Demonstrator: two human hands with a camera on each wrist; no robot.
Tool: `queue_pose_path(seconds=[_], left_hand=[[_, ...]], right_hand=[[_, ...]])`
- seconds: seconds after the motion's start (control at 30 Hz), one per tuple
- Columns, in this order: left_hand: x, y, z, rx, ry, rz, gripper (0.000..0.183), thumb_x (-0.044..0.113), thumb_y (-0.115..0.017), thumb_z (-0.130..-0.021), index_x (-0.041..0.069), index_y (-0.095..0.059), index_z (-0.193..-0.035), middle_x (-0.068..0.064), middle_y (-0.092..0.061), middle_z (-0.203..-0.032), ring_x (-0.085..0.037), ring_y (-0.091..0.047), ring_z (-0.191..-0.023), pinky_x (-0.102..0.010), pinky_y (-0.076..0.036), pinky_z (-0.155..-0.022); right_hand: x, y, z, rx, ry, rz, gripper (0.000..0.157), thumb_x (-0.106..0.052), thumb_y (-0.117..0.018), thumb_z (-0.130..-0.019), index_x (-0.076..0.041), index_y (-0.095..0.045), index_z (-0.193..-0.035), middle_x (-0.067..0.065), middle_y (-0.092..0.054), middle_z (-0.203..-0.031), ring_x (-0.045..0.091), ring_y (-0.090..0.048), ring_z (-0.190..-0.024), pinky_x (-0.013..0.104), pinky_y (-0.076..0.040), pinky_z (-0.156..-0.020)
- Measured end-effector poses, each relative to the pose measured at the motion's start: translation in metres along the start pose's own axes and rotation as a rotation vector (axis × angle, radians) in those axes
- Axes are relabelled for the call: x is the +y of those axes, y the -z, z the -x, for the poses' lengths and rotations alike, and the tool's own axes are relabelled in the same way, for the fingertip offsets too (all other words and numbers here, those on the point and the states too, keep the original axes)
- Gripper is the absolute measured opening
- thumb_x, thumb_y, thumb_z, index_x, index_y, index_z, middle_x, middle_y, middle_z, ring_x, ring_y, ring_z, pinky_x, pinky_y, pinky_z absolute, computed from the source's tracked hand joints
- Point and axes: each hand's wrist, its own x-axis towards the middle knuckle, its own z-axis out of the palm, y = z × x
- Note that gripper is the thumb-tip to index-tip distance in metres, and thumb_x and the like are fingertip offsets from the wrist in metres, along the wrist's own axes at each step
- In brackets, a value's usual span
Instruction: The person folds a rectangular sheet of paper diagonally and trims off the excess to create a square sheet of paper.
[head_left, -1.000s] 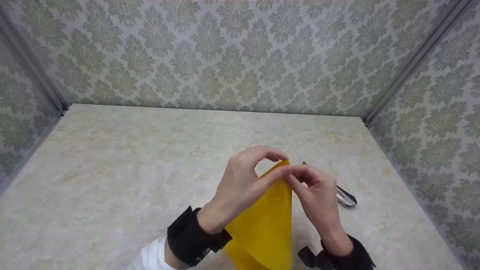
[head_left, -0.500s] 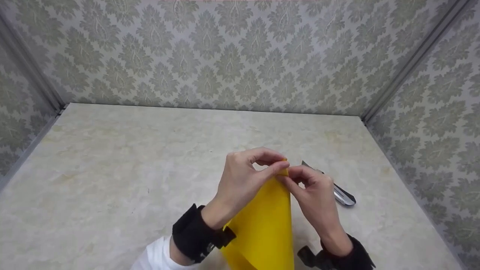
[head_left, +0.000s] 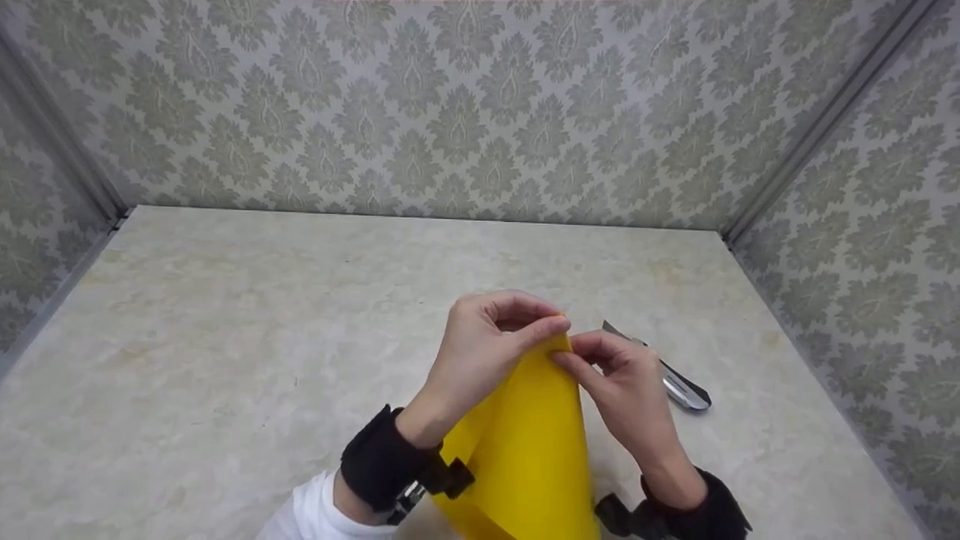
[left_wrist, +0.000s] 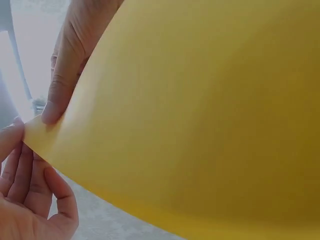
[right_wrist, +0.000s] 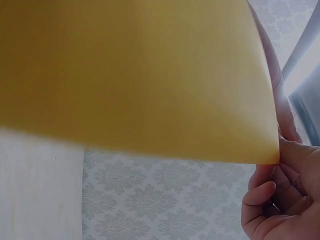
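A sheet of yellow paper (head_left: 536, 442), bent into a curve, stands between my hands in the head view and runs off the bottom of the frame. At its narrow top, my left hand (head_left: 474, 349) pinches the tip between thumb and forefinger. Just below and to the right, my right hand (head_left: 631, 386) pinches the paper's right edge. Both wrist views are largely filled by the yellow sheet (left_wrist: 190, 110), with fingers gathered at its pointed corner. How many layers of paper lie between the fingertips cannot be made out.
A utility knife (head_left: 686, 391) with a silver and black handle lies on the pale marbled table (head_left: 225, 322), just behind my right hand. Patterned wall panels (head_left: 465, 112) enclose the table at the back and sides. Black straps with small cameras circle both wrists.
The paper's tip has shifted slightly left with both hands. My left thumb and forefinger have closed together on the tip, and my right fingertips sit a little lower on the edge.
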Motion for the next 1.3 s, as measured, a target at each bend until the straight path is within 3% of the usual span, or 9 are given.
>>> queue_pose_path(seconds=[0.27,0.4,0.87,1.0,1.17,1.3], left_hand=[[0.0008,0.0016,-0.0016,-0.037,0.028,0.056,0.020,0.025,-0.081,-0.084,0.010,-0.079,-0.096,-0.005,-0.077,-0.092,-0.018,-0.072,-0.083,-0.029,-0.058,-0.079],[0.0002,0.0017,-0.0017,-0.051,0.030,0.060,0.018,0.025,-0.081,-0.084,0.010,-0.079,-0.094,-0.004,-0.077,-0.089,-0.019,-0.070,-0.078,-0.025,-0.055,-0.071],[-0.0025,0.0017,-0.0009,-0.022,0.013,0.082,0.018,0.027,-0.081,-0.083,0.011,-0.080,-0.091,-0.003,-0.077,-0.086,-0.021,-0.070,-0.078,-0.025,-0.054,-0.070],[-0.0036,0.0017,-0.0001,-0.010,-0.013,0.057,0.019,0.030,-0.081,-0.083,0.012,-0.080,-0.090,-0.003,-0.077,-0.086,-0.020,-0.071,-0.080,-0.027,-0.055,-0.073],[-0.0042,0.0012,0.0006,-0.007,-0.094,-0.010,0.015,0.028,-0.077,-0.088,0.013,-0.078,-0.092,-0.002,-0.076,-0.090,-0.015,-0.070,-0.081,-0.029,-0.056,-0.079],[-0.0020,0.0008,0.0018,-0.003,-0.139,-0.091,0.014,0.030,-0.073,-0.092,0.018,-0.077,-0.095,0.004,-0.076,-0.094,-0.010,-0.071,-0.078,-0.026,-0.055,-0.073]], right_hand=[[0.0030,0.0005,0.0005,-0.036,0.049,-0.034,0.009,-0.002,-0.074,-0.085,-0.007,-0.078,-0.092,0.002,-0.074,-0.080,0.009,-0.061,-0.070,0.019,-0.054,-0.069],[0.0050,0.0004,0.0010,-0.045,0.065,-0.035,0.010,0.000,-0.074,-0.085,-0.006,-0.078,-0.092,0.002,-0.075,-0.081,0.008,-0.062,-0.070,0.019,-0.054,-0.068],[0.0051,0.0001,-0.0003,-0.062,0.011,-0.053,0.011,-0.001,-0.075,-0.084,-0.009,-0.078,-0.091,0.001,-0.074,-0.080,0.011,-0.062,-0.070,0.020,-0.054,-0.068],[0.0046,-0.0003,-0.0003,-0.070,0.002,-0.073,0.010,-0.001,-0.074,-0.085,-0.008,-0.078,-0.091,-0.001,-0.074,-0.079,0.011,-0.061,-0.069,0.019,-0.054,-0.067],[0.0040,-0.0011,-0.0002,-0.081,0.015,-0.106,0.010,0.001,-0.073,-0.086,-0.006,-0.078,-0.090,-0.002,-0.073,-0.079,0.011,-0.062,-0.069,0.019,-0.053,-0.067],[0.0039,-0.0011,-0.0004,-0.095,0.008,-0.127,0.009,0.001,-0.072,-0.086,-0.005,-0.078,-0.091,-0.002,-0.074,-0.080,0.012,-0.064,-0.070,0.020,-0.055,-0.068]])
